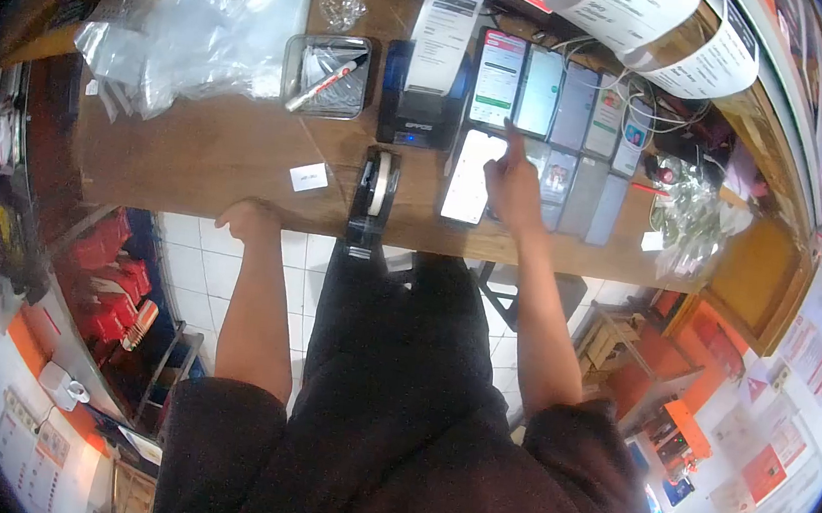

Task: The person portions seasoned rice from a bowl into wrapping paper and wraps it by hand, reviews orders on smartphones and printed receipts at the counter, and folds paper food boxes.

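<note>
My right hand (517, 186) is over two rows of phones, index finger stretched out and the other fingers curled. Its fingertip is at the lower right edge of a lit phone (499, 80) with a white and green screen; I cannot tell if it touches. Just left of the hand, a phone with a bright white screen (469, 178) lies in the near row. My left hand (252, 221) rests at the table's front edge, fingers loosely bent, one sticking out to the left, nothing in it. A small white label (308, 178) lies beyond it.
A label printer (417, 107) with a paper strip (447, 30) stands behind a tape dispenser (374, 198). Clear plastic bags (206, 15) and a tub (300, 57) with a marker (327, 81) lie left. White cables (662, 108) and crumpled plastic (691, 211) lie right.
</note>
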Available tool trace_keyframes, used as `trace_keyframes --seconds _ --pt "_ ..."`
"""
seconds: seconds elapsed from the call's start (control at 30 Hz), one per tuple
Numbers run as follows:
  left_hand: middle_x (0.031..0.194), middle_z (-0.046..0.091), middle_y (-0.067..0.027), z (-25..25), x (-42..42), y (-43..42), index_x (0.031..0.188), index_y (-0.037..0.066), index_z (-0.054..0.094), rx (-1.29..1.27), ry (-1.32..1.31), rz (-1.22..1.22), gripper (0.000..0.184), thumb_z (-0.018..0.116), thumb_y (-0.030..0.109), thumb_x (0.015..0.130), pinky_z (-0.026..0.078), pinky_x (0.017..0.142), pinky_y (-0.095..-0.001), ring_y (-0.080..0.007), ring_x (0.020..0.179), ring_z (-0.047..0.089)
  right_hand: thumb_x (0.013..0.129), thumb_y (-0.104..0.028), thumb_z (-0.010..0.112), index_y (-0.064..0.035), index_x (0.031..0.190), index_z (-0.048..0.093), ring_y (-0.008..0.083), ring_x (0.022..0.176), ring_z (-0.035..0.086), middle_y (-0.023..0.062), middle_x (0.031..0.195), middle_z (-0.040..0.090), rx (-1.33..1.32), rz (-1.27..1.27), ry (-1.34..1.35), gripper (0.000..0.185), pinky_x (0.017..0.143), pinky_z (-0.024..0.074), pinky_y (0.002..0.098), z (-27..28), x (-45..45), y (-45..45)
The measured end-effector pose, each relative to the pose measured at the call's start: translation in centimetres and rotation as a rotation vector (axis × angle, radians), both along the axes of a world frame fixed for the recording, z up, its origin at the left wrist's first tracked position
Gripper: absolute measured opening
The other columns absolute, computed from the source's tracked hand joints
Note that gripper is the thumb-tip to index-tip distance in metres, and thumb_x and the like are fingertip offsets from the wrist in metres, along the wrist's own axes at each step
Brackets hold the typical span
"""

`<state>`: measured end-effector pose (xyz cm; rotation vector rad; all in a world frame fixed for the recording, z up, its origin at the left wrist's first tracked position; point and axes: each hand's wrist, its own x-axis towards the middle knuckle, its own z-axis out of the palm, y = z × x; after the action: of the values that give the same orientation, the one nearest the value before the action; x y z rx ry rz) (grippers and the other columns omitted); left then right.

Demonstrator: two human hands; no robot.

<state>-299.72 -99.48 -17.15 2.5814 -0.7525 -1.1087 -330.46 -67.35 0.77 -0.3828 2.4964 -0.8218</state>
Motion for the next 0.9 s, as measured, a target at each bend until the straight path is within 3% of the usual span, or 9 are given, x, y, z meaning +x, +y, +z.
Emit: trace_keyframes --seconds 0.1,0.17,0.2,0.4,0.5,0.57,0.63,0.9 --pt "0.134 0.053 -0.0212 4.6 -3.3 0.8 0.149 -0.007 0.006 -0.037 0.035 0.257 0.071 0.046 0.025 0.1 0.053 0.097 -0.0419 -0.0319 0.119 0.058 0.085 -0.006 0.062 -0.0018 0.138 0.047 0.0306 0.061 0.063 0.0139 0.071 0.063 -0.099 0.013 0.008 0.055 0.061 0.0518 0.0412 0.0 2.8 -1.5" --pt "0.134 0.054 -0.0206 6.8 -4.8 1.0 0.149 -0.005 0.012 -0.041 0.057 0.347 0.063 0.04 0.027 0.102 0.053 0.097 -0.0427 -0.033 0.119 0.058 0.085 -0.003 0.061 -0.0036 0.137 0.05 0.0157 0.059 0.06 0.0097 0.079 0.063 -0.225 -0.023 -0.047 0.053 0.057 0.0472 0.0312 -0.6 4.0 -2.6" --pt "0.133 0.055 -0.0203 7.4 -5.2 1.0 0.149 -0.004 0.016 -0.02 0.048 0.339 0.06 0.037 0.028 0.103 0.053 0.097 -0.0431 -0.0335 0.119 0.058 0.086 -0.001 0.059 -0.0005 0.133 0.053 0.0099 0.059 0.058 0.0083 0.084 0.063 -0.233 0.007 0.064 0.047 0.055 0.0454 0.028 -1.1 4.1 -3.1" --pt "0.129 0.058 -0.0215 3.7 -3.9 0.4 0.143 -0.004 0.032 0.021 -0.112 0.225 0.053 0.026 0.032 0.105 0.053 0.096 -0.0465 -0.0377 0.112 0.061 0.086 0.0 0.06 0.0024 0.125 0.056 0.0146 0.064 0.059 0.0114 0.091 0.059 -0.28 -0.074 0.234 0.04 0.058 0.0477 0.0284 0.9 2.8 -7.3" --pt "0.125 0.061 -0.0223 6.7 -5.3 0.7 0.136 -0.008 0.042 -0.012 -0.085 0.317 0.057 0.024 0.037 0.105 0.053 0.095 -0.0481 -0.0386 0.111 0.062 0.085 -0.003 0.062 0.0013 0.126 0.057 0.0175 0.072 0.06 0.0126 0.097 0.056 -0.246 -0.018 0.351 0.041 0.064 0.0504 0.0316 1.4 3.2 -8.0" --pt "0.123 0.062 -0.0226 7.3 -5.7 0.6 0.131 -0.01 0.047 -0.013 -0.061 0.382 0.061 0.023 0.04 0.105 0.053 0.094 -0.0487 -0.0391 0.111 0.062 0.082 -0.003 0.062 0.0021 0.128 0.054 0.0259 0.075 0.059 0.0176 0.103 0.055 -0.254 -0.086 0.265 0.047 0.07 0.0514 0.0371 1.5 3.5 -8.4" --pt "0.121 0.063 -0.0232 6.4 -5.5 0.5 0.124 -0.011 0.054 -0.049 -0.127 0.361 0.071 0.018 0.047 0.104 0.052 0.095 -0.0495 -0.0394 0.111 0.062 0.082 -0.003 0.063 0.0023 0.13 0.052 0.0248 0.074 0.059 0.018 0.105 0.055 -0.238 -0.098 0.249 0.05 0.07 0.0513 0.0361 1.7 3.9 -8.7" --pt "0.124 0.062 -0.0241 8.3 -6.0 0.6 0.122 -0.01 0.057 -0.034 -0.072 0.404 0.077 0.015 0.052 0.103 0.05 0.097 -0.0518 -0.0402 0.112 0.061 0.082 -0.002 0.064 0.003 0.135 0.049 0.0229 0.074 0.057 0.0192 0.107 0.053 -0.248 -0.087 0.395 0.056 0.07 0.0509 0.0351 0.7 3.5 -9.8"
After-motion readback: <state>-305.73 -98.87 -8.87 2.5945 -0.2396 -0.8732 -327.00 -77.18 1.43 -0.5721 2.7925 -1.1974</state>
